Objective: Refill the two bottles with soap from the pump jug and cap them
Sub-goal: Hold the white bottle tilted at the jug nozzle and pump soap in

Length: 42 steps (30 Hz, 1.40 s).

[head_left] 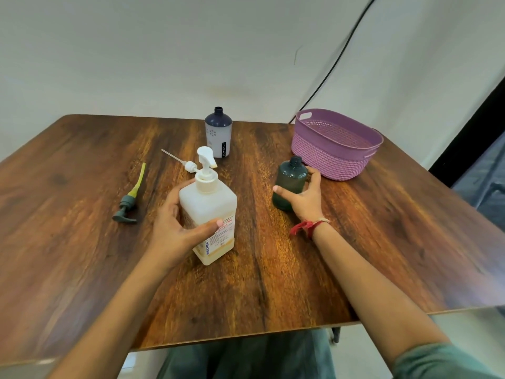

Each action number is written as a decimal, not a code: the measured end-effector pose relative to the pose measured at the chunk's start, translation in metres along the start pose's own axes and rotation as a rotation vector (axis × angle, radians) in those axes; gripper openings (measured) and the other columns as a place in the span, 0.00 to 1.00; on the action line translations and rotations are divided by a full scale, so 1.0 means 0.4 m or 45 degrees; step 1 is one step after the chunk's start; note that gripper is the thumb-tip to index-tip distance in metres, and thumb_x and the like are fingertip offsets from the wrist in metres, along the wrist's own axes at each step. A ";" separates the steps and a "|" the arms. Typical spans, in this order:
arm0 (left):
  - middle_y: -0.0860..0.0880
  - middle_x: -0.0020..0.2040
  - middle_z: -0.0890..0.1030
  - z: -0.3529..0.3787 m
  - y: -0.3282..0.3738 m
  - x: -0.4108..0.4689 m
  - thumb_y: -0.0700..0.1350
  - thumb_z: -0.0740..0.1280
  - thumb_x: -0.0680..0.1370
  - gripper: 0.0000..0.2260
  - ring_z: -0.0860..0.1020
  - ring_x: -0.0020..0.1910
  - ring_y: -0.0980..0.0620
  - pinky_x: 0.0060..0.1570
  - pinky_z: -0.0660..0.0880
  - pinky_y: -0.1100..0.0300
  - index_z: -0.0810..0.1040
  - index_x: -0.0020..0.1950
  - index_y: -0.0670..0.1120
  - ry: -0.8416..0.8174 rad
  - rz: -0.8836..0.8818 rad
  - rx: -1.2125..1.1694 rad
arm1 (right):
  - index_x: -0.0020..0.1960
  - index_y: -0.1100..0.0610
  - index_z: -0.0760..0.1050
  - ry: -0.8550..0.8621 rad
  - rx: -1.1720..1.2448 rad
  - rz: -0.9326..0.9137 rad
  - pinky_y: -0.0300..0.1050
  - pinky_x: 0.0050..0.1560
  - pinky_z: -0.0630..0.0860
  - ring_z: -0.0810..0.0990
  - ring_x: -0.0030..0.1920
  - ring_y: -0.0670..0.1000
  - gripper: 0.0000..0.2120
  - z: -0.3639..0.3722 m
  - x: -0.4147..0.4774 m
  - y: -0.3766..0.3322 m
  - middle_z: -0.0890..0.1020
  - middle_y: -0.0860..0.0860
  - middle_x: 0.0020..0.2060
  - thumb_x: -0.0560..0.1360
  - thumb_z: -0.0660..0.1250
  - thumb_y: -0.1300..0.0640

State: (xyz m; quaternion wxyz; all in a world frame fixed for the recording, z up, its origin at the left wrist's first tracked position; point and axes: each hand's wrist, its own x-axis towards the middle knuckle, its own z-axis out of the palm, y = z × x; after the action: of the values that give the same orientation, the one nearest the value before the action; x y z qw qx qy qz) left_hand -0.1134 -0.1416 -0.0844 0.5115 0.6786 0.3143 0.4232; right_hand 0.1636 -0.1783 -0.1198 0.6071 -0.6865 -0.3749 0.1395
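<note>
Left hand (175, 228) grips the pump jug (216, 203) about its shoulder, thumb across the near face and fingers curled round the far side. Right hand (306, 203) wraps the dark green bottle (291, 181), thumb on its left flank and fingers round the right.

Head view, findings:
- The jug stands upright near the middle of the wooden table (273, 283), white pump head on and nozzle pointing right, towards the dark bottle. The hold reads as steadying the jug for pumping. Soap shows only low in the jug.
- The dark green bottle stands upright to the right of the jug, apart from it, neck open. The hand appears placed to bring it under the nozzle. Fill level cannot be told through the dark wall.
- The navy-and-white bottle (218, 135) stands farther back, upright, neck open, in neither hand.
- A loose white pump cap (190, 166) with its dip tube lies just behind the jug. A grey pump cap (127, 207) with a yellow tube lies well to the left. Both lie clear of the work, presumably awaiting refitting.
- A purple basket (328, 160) sits just behind the right hand.

Assessment: filling not begun; both bottles uncapped.
</note>
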 end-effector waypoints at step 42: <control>0.49 0.62 0.74 0.018 0.012 0.042 0.29 0.66 0.74 0.30 0.76 0.59 0.54 0.56 0.76 0.57 0.61 0.59 0.63 -0.534 -0.337 -0.419 | 0.64 0.45 0.69 -0.453 -0.072 -0.536 0.38 0.55 0.74 0.78 0.55 0.40 0.27 0.184 -0.183 -0.300 0.79 0.41 0.52 0.67 0.71 0.41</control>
State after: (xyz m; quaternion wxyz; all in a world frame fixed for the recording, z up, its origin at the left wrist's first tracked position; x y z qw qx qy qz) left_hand -0.0998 -0.1315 -0.0766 0.7191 0.6124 0.2146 0.2485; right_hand 0.0248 -0.1768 -0.0432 0.5278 -0.5750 -0.6139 0.1181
